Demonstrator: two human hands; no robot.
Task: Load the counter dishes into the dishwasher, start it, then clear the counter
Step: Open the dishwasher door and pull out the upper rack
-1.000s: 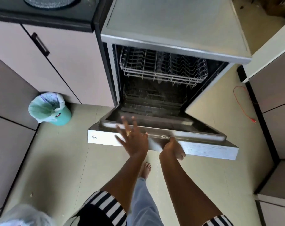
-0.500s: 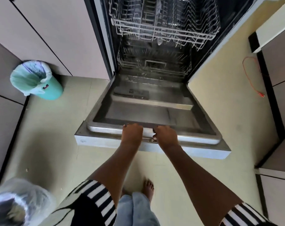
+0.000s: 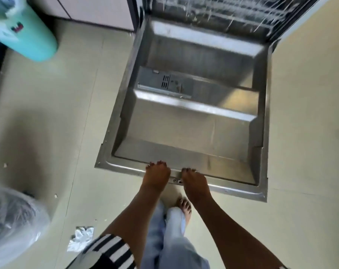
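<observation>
The steel dishwasher door (image 3: 194, 133) lies almost flat, fully lowered, its inner side up. A detergent compartment (image 3: 164, 84) sits on its upper left part. My left hand (image 3: 157, 175) and my right hand (image 3: 194, 181) rest side by side on the door's near top edge, fingers curled over the rim. The white wire lower rack (image 3: 223, 12) shows blurred inside the machine at the top. No dishes are in view.
A teal waste bin (image 3: 27, 33) with a plastic liner stands at the upper left. Another bin lined with clear plastic (image 3: 13, 220) is at the lower left. A crumpled wrapper (image 3: 81, 237) lies on the beige floor tiles. My bare foot (image 3: 185, 207) is below the door edge.
The door has swung down from half open to nearly flat, both hands following its top edge. My view has tilted down; the counter and upper rack have left the frame.
</observation>
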